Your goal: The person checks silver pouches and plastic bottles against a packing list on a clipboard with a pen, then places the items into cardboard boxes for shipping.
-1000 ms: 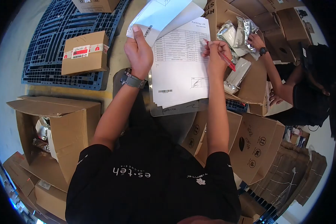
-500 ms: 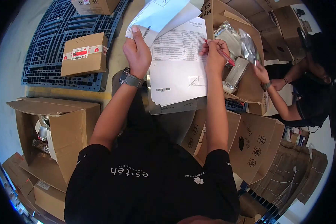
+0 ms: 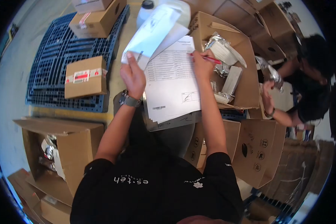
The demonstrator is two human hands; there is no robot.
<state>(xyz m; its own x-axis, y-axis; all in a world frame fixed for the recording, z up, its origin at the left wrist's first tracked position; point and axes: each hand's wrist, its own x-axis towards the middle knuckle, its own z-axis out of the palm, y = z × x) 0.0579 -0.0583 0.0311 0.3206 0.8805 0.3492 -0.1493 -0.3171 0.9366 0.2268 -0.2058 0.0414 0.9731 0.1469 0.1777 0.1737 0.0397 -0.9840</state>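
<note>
My left hand (image 3: 133,77) pinches the turned-back top sheets (image 3: 153,35) of a paper stack, thumb on top. Beneath them lies a printed packing list (image 3: 171,89) with a table of rows and a signature box, resting on a clipboard (image 3: 171,124). A red pen (image 3: 209,59) is gripped in my right hand (image 3: 203,69), its tip close over the right side of the printed table. Just right of that hand stands an open carton (image 3: 249,84) holding silver foil pouches (image 3: 216,39) and pale wrapped packs (image 3: 232,81).
At right, a co-worker (image 3: 306,78) handles a silver pouch (image 3: 270,71). A taped box (image 3: 86,77) sits on a blue pallet (image 3: 44,82) at left. Open cartons (image 3: 78,156) flank me on both sides. Behind the papers is a white jug (image 3: 181,13).
The view has tilted, so the scene sits lower and the jug shows. My right hand has moved the pen in over the table. The co-worker's pouch has moved away from the carton.
</note>
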